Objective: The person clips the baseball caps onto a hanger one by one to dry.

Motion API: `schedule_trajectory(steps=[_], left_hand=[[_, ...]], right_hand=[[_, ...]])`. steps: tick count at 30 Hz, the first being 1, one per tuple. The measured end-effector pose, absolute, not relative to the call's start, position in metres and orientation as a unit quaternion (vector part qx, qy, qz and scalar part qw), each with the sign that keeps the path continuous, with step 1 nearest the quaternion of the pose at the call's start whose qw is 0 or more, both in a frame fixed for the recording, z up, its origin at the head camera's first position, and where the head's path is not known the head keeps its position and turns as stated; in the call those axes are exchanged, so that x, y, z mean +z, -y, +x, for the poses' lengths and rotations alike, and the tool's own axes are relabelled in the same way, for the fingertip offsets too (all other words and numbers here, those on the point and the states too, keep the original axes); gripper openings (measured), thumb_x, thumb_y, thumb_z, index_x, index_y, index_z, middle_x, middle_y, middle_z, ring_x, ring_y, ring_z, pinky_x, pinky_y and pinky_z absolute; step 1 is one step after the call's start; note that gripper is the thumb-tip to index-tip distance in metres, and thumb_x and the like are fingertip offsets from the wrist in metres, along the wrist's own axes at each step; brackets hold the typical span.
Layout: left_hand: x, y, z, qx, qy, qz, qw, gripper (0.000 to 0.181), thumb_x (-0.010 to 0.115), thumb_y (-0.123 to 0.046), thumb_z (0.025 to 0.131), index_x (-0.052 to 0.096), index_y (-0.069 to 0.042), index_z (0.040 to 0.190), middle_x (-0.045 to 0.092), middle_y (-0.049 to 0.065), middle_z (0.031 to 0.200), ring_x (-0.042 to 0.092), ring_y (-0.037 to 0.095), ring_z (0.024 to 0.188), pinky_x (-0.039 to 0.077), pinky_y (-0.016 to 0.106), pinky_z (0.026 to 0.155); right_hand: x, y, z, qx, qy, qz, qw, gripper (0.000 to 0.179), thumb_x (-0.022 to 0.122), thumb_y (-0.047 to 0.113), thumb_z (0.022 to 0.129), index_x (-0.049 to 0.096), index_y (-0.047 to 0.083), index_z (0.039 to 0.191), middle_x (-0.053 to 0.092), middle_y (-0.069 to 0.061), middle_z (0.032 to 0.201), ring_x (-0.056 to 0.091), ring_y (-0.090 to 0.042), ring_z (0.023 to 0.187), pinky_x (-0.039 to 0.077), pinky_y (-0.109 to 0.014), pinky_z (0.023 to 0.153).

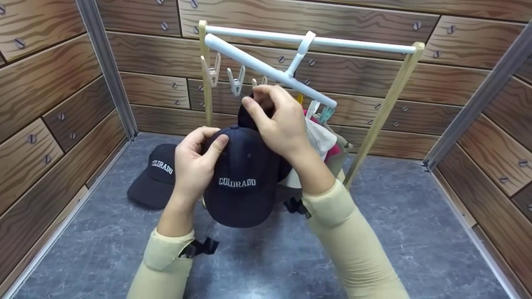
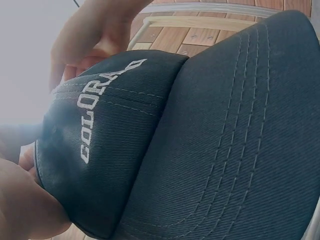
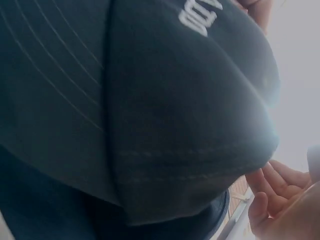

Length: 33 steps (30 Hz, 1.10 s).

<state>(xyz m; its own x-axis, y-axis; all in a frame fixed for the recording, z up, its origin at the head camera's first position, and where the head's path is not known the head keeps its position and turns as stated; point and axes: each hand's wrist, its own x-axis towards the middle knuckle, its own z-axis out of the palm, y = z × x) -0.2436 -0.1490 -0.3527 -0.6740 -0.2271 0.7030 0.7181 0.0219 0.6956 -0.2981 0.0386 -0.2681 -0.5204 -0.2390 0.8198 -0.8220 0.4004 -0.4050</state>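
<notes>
My left hand (image 1: 193, 155) grips a dark navy baseball cap (image 1: 241, 199) by the left side of its crown, thumb in front and fingers behind. White letters on the cap's front read COLORADO, and its bill points down towards me. My right hand (image 1: 282, 118) curls its thumb and fingers round dark fabric just above the crown, close under a clothespin (image 1: 259, 81) that it partly hides. More dark fabric (image 3: 50, 200) shows behind the held cap in the right wrist view. Fingertips of the right hand are hidden behind the crown in the left wrist view.
A tilted white hanger (image 1: 266, 68) hooks over the rail (image 1: 353, 42) of a wooden-legged rack. Several clothespins hang from it, some holding white cloth (image 1: 318, 135) and pink cloth (image 1: 332, 150) at its lower right end. Another COLORADO cap (image 1: 153, 182) lies on the grey surface at left.
</notes>
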Motion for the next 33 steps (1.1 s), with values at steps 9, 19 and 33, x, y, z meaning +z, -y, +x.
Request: schedule_trajectory(steps=[9,19,33], left_hand=[[-0.355,0.154,-0.242,-0.659,0.632,-0.192,0.360,0.009,0.080,-0.001,0.101,0.078,0.006,0.106,0.076,0.010,0.092,0.069,0.018,0.078,0.057,0.027,0.070],[-0.354,0.155,-0.246,-0.658,0.632,-0.193,0.361,0.010,0.081,-0.002,0.101,0.078,0.007,0.105,0.076,0.009,0.091,0.069,0.017,0.077,0.057,0.026,0.070],[-0.353,0.158,-0.245,-0.663,0.629,-0.188,0.359,0.010,0.080,-0.001,0.101,0.077,0.008,0.106,0.076,0.010,0.092,0.069,0.017,0.077,0.057,0.027,0.070]], right_hand=[[-0.248,-0.023,-0.305,0.374,0.814,0.300,0.327,0.043,0.076,0.039,0.107,0.077,0.003,0.131,0.079,-0.004,0.106,0.073,-0.016,0.088,0.056,-0.033,0.083],[-0.243,-0.014,-0.309,0.323,0.852,0.248,0.328,0.043,0.075,0.046,0.108,0.079,0.008,0.128,0.080,-0.002,0.100,0.073,-0.019,0.090,0.056,-0.038,0.082],[-0.240,-0.002,-0.312,0.259,0.877,0.203,0.349,0.054,0.070,0.058,0.107,0.081,0.008,0.126,0.082,-0.009,0.114,0.078,-0.034,0.101,0.060,-0.051,0.085]])
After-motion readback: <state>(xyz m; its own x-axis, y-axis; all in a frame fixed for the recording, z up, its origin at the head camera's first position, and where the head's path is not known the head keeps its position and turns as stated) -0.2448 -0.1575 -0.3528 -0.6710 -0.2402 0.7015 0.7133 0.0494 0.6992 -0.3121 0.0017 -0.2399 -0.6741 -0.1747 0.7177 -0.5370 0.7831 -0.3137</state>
